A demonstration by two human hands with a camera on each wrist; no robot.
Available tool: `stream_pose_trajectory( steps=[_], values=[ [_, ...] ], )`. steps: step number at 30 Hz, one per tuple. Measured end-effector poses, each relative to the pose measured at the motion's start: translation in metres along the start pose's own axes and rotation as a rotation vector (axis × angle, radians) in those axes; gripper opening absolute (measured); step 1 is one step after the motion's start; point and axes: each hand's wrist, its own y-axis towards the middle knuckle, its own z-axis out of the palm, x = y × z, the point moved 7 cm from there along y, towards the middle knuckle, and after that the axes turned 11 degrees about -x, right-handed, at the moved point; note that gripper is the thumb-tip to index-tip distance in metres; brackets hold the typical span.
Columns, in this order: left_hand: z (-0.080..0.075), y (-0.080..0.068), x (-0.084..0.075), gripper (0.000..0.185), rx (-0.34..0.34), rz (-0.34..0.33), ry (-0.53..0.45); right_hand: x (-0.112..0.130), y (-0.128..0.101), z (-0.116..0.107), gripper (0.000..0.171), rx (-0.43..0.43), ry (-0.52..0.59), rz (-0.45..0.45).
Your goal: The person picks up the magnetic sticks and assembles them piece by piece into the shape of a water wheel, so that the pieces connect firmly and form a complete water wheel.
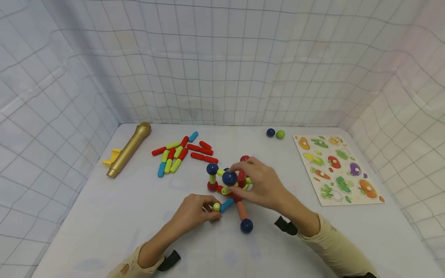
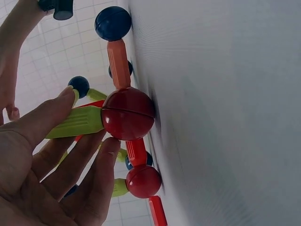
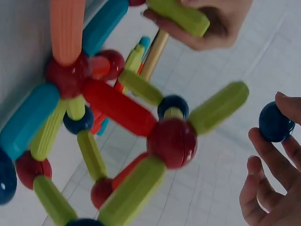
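Observation:
A structure of balls joined by coloured rods stands on the table, with a red ball (image 3: pixel 172 143) among its joints. My left hand (image 1: pixel 195 211) is at its near left side, thumb and fingers around a yellow-green rod (image 2: pixel 77 122) that joins a red ball (image 2: pixel 128 114). Above the structure in the head view, my right hand (image 1: pixel 264 185) pinches a dark blue ball (image 3: pixel 276 121) between thumb and fingers. In the right wrist view that ball is apart from the rods. An orange rod (image 1: pixel 242 210) ends in another dark blue ball (image 1: pixel 247 226) nearer me.
Loose red, yellow-green and blue rods (image 1: pixel 176 156) lie left of the structure. Beyond them are a gold toy microphone (image 1: pixel 130 148) and a yellow piece (image 1: pixel 112 157). A blue ball (image 1: pixel 270 132) and green ball (image 1: pixel 280 134) lie at the back. A vegetable puzzle board (image 1: pixel 314 189) lies right.

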Motion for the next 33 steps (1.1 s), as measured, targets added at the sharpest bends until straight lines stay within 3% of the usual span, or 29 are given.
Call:
stream_pose_trajectory(
  steps=[2, 5, 11, 19, 23, 27, 30, 33],
  values=[
    [0.001, 0.001, -0.001, 0.024, -0.003, 0.015, -0.004, 0.017, -0.005, 0.009, 0.040, 0.031, 0.005, -0.093],
    [0.002, 0.003, -0.002, 0.025, -0.003, 0.027, -0.012, 0.026, -0.011, 0.021, 0.038, 0.063, -0.034, -0.161],
    [0.004, 0.005, 0.000, 0.022, -0.012, 0.018, -0.029, 0.027, -0.020, 0.038, 0.038, 0.118, -0.104, -0.215],
    [0.004, 0.003, 0.006, 0.035, -0.011, -0.020, -0.030, 0.031, -0.034, 0.052, 0.044, 0.189, -0.209, -0.250],
    [0.004, 0.001, 0.009, 0.025, 0.009, -0.049, -0.041, 0.012, -0.037, 0.028, 0.050, 0.130, -0.194, -0.132],
    [0.004, 0.001, 0.006, 0.018, 0.029, -0.058, -0.026, -0.039, -0.050, -0.010, 0.052, 0.083, -0.229, 0.133],
    [0.002, 0.002, 0.002, 0.021, 0.021, -0.053, 0.008, -0.076, -0.064, -0.019, 0.055, 0.154, -0.267, 0.302],
    [-0.003, 0.000, -0.002, 0.033, -0.008, -0.063, 0.040, -0.095, -0.074, -0.015, 0.052, 0.216, -0.215, 0.373]
  ],
)
